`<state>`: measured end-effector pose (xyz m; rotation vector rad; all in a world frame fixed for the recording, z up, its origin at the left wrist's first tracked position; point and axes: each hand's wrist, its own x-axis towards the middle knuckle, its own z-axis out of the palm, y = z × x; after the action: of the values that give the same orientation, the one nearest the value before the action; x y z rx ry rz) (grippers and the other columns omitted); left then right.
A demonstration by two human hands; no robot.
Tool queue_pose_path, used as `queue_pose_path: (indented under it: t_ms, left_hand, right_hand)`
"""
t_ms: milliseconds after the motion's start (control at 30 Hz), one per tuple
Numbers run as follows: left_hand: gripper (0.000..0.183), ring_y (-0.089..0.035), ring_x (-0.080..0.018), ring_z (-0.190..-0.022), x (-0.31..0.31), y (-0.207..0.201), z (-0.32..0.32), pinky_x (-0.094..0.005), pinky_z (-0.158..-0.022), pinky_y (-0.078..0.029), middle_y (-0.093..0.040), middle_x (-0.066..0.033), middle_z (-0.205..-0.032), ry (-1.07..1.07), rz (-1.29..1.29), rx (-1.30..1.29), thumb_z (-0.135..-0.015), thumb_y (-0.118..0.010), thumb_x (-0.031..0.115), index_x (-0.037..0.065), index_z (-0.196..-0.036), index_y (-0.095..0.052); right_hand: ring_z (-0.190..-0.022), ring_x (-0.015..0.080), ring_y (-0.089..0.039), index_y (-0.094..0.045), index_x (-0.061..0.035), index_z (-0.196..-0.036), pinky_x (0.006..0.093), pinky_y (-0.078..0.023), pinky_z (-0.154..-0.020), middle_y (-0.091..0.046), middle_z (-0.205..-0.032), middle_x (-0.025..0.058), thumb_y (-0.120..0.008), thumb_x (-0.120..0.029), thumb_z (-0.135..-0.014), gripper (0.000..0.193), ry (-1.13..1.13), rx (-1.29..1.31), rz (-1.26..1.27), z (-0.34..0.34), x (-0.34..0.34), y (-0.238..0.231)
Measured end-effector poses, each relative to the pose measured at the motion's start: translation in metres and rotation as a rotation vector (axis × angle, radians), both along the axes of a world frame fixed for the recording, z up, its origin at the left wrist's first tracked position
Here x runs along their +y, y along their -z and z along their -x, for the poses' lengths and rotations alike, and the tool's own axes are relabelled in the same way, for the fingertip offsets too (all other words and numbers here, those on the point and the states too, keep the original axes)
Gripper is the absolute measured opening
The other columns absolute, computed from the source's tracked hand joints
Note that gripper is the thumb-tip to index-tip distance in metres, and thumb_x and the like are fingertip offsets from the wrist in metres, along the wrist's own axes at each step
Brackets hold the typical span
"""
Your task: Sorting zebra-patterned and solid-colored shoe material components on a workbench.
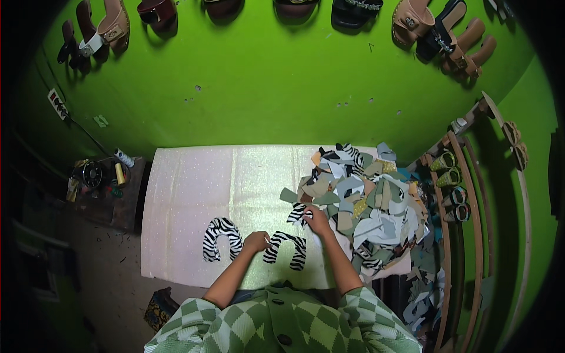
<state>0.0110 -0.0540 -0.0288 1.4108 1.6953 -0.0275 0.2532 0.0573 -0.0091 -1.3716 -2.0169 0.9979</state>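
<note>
Two zebra-print U-shaped cutouts lie on the pale, glittery sheet, the left cutout [222, 226] and the right cutout [299, 242], each with its curve away from me. Between them is my left hand [256, 242], fingers closed at the left edge of the right cutout. A small whitish bit shows at its fingertips; I cannot make out what it is. My right hand [316, 220] pinches a smaller zebra-print scrap [297, 212] just beyond the right cutout, beside the scrap heap.
A large heap of scraps [365, 197] in grey, green, tan and zebra print covers the right part of the glittery sheet [188, 194]. Left stands a small table [126, 206] with thread spools. A wooden rack [449, 235] with sandals is at right; more sandals [412, 23] hang on the green wall.
</note>
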Motion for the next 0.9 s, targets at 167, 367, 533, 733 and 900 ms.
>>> queue_pose_path:
  t_ms: [167, 367, 533, 733, 900]
  left_hand:
    - [0.038, -0.061, -0.0254, -0.092, -0.027, -0.003, -0.004, -0.0356, -0.078, -0.048, -0.065, -0.0082, -0.092, 0.035, -0.040, 0.079, -0.063, -0.075, 0.036, 0.015, -0.092, -0.062]
    - [0.045, -0.059, -0.0274, -0.093, -0.024, -0.032, -0.025, -0.0375, -0.079, -0.047, -0.061, -0.0101, -0.097, -0.139, -0.273, 0.008, -0.070, -0.072, 0.021, 0.008, -0.107, -0.051]
    - [0.049, -0.052, -0.0306, -0.104, -0.011, -0.041, -0.034, -0.0377, -0.089, -0.042, -0.056, -0.0142, -0.110, -0.085, -0.617, -0.150, -0.071, -0.069, 0.013, 0.005, -0.115, -0.049]
    - [0.048, -0.048, -0.0325, -0.106, -0.005, -0.037, -0.031, -0.0392, -0.094, -0.037, -0.053, -0.0152, -0.113, 0.147, -0.721, -0.239, -0.072, -0.060, 0.007, 0.006, -0.119, -0.048]
    - [0.050, -0.046, -0.0338, -0.109, -0.006, -0.049, -0.042, -0.0387, -0.096, -0.036, -0.048, -0.0178, -0.117, -0.014, -0.700, -0.312, -0.071, -0.051, 0.004, 0.003, -0.121, -0.049]
  right_hand:
    - [-0.079, 0.0346, -0.062, -0.053, -0.0109, -0.107, 0.0410, -0.048, -0.070, -0.064, -0.083, 0.0161, -0.069, -0.016, -0.074, 0.037, 0.113, -0.196, 0.029, 0.006, -0.036, -0.022]
    - [-0.089, 0.0323, -0.056, -0.059, -0.0068, -0.090, 0.0384, -0.046, -0.076, -0.057, -0.090, 0.0139, -0.070, -0.011, -0.069, 0.025, 0.186, -0.244, -0.116, 0.002, -0.050, -0.004]
    - [-0.078, 0.0322, -0.055, -0.055, -0.0032, -0.085, 0.0392, -0.044, -0.070, -0.056, -0.080, 0.0145, -0.065, -0.009, -0.072, 0.017, 0.012, -0.113, -0.156, 0.003, -0.055, 0.000]
    - [-0.077, 0.0322, -0.056, -0.053, -0.0072, -0.090, 0.0398, -0.043, -0.069, -0.061, -0.077, 0.0132, -0.059, -0.014, -0.079, 0.014, -0.088, -0.148, 0.017, -0.002, -0.062, 0.007]
    - [-0.074, 0.0307, -0.058, -0.054, -0.0063, -0.091, 0.0390, -0.045, -0.067, -0.062, -0.080, 0.0126, -0.060, -0.015, -0.079, 0.016, -0.082, -0.206, -0.082, 0.001, -0.072, 0.001]
